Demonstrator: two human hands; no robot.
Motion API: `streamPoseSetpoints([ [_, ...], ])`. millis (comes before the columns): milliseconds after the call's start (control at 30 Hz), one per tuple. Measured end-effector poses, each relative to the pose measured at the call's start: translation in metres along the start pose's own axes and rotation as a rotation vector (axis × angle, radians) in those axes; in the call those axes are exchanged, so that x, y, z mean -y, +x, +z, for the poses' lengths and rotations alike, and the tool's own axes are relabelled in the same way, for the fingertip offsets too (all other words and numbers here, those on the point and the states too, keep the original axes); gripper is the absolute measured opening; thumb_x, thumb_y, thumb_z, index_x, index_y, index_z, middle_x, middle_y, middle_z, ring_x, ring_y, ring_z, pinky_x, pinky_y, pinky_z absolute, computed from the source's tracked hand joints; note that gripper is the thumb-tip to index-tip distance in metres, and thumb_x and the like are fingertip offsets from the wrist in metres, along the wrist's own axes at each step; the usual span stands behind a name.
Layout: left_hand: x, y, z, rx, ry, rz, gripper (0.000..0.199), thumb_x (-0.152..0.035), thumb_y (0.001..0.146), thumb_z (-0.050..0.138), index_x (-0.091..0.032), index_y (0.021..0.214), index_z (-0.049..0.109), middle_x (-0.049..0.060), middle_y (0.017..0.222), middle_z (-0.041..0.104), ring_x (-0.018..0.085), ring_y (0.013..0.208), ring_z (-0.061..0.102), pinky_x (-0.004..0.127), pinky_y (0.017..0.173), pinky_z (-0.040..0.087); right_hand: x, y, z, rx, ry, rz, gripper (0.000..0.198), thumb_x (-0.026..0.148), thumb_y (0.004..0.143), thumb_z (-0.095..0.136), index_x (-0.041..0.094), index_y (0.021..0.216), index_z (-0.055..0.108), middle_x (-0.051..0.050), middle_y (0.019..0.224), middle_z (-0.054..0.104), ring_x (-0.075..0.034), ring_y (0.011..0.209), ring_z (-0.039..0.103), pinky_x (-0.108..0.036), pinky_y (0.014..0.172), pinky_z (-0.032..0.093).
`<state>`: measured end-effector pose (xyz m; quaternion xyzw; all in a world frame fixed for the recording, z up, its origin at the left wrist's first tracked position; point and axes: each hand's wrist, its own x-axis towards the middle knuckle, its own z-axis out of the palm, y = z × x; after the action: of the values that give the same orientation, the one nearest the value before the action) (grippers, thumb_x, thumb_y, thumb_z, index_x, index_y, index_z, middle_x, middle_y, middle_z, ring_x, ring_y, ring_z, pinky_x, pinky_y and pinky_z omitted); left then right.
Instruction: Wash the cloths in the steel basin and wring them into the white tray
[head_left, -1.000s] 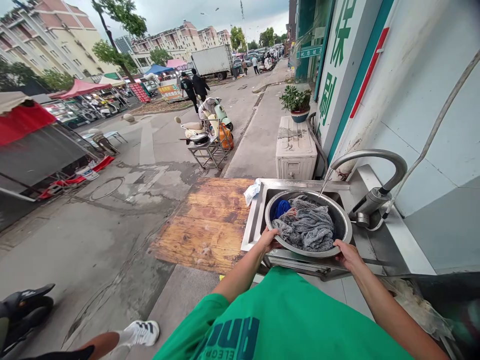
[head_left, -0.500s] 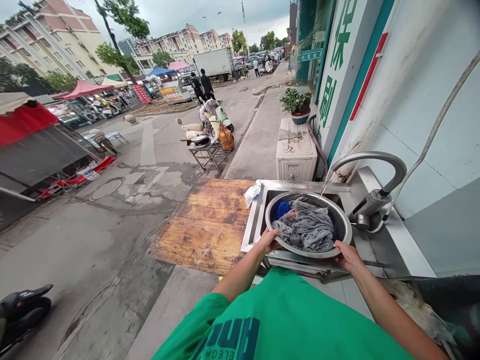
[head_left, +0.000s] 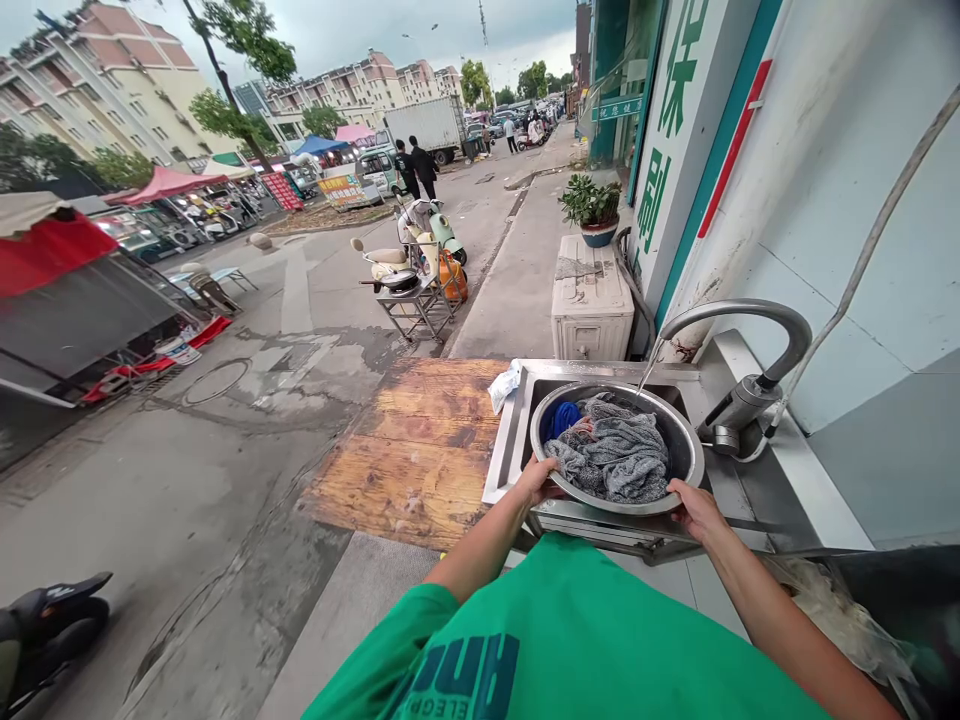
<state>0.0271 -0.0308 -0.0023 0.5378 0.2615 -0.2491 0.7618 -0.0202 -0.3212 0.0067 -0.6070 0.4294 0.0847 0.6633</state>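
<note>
Steel is the material of almost everything close to the person: a round metal basin (head_left: 616,447) sits in the steel sink (head_left: 517,425), and both hands grip its near rim. The left hand (head_left: 541,477) closes on the rim at the near-left side of the basin, the right hand (head_left: 694,505) closes on it at the near-right side, so the two hands are well apart with the basin between them.

Inside the basin lies a heap of grey cloth (head_left: 619,455) with a piece of blue cloth (head_left: 562,416) at its far-left side. The curved faucet (head_left: 739,335) reaches over the far-right edge of the basin, and a thin stream of water (head_left: 649,372) falls from its spout into the basin.

Judging from this, the filling is in progress. The cloths are already in the basin and the basin is already under the spout, so these steps look finished. I cannot tell how high the water stands, because the cloth hides it; the heap looks more damp than covered. What seems left is to let more water come in, then to wash or rinse the cloths.

Left of the basin, beyond the sink edge, a wooden board (head_left: 420,450) lies on the ground, and a small white packet (head_left: 504,384) rests on the sink corner.
</note>
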Motion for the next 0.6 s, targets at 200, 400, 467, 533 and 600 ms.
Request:
streamPoseSetpoints([
  [200,-0.0029,-0.0043,0.0029,0.000,0.003,0.004,0.058,-0.009,0.063,0.063,-0.024,0.116,0.044,-0.004,0.070,0.056,0.016,0.059,0.062,0.044,0.073,0.060,0.0017,-0.0019,-0.0001,-0.013,-0.009,-0.002,0.022,0.012,0.071,0.064,0.018,0.056,0.050,0.003,0.042,0.047,-0.012,0.037,0.045,-0.023,0.031,0.040],
  [400,-0.0029,-0.0036,0.0028,0.018,-0.007,0.002,0.057,-0.007,0.062,0.059,-0.024,0.115,0.044,-0.004,0.071,0.057,0.017,0.059,0.062,0.044,0.070,0.060,0.0016,-0.0021,0.0004,-0.012,-0.012,-0.013,0.023,0.011,0.073,0.064,0.017,0.055,0.050,0.003,0.043,0.047,-0.011,0.039,0.046,-0.022,0.031,0.041],
  [467,-0.0029,-0.0036,0.0030,0.015,-0.004,0.008,0.056,-0.007,0.063,0.059,-0.024,0.114,0.044,-0.004,0.070,0.056,0.016,0.058,0.061,0.044,0.070,0.060,0.0014,-0.0020,0.0005,-0.014,-0.011,-0.009,0.024,0.011,0.073,0.064,0.017,0.055,0.049,0.003,0.043,0.047,-0.012,0.039,0.046,-0.022,0.031,0.040],
  [533,-0.0032,-0.0041,0.0035,0.011,0.000,0.009,0.055,-0.007,0.063,0.058,-0.023,0.114,0.044,-0.004,0.069,0.055,0.015,0.058,0.060,0.044,0.071,0.060,0.0013,-0.0018,0.0005,-0.015,-0.010,-0.006,0.024,0.011,0.072,0.064,0.018,0.055,0.049,0.003,0.044,0.047,-0.012,0.039,0.046,-0.023,0.031,0.040],
  [600,-0.0038,-0.0051,0.0039,0.010,0.003,0.005,0.056,-0.007,0.063,0.058,-0.024,0.114,0.044,-0.004,0.069,0.055,0.015,0.058,0.060,0.044,0.071,0.060,0.0012,-0.0014,0.0004,-0.014,-0.011,-0.008,0.024,0.011,0.072,0.064,0.018,0.054,0.049,0.004,0.044,0.046,-0.012,0.039,0.045,-0.023,0.031,0.040],
])
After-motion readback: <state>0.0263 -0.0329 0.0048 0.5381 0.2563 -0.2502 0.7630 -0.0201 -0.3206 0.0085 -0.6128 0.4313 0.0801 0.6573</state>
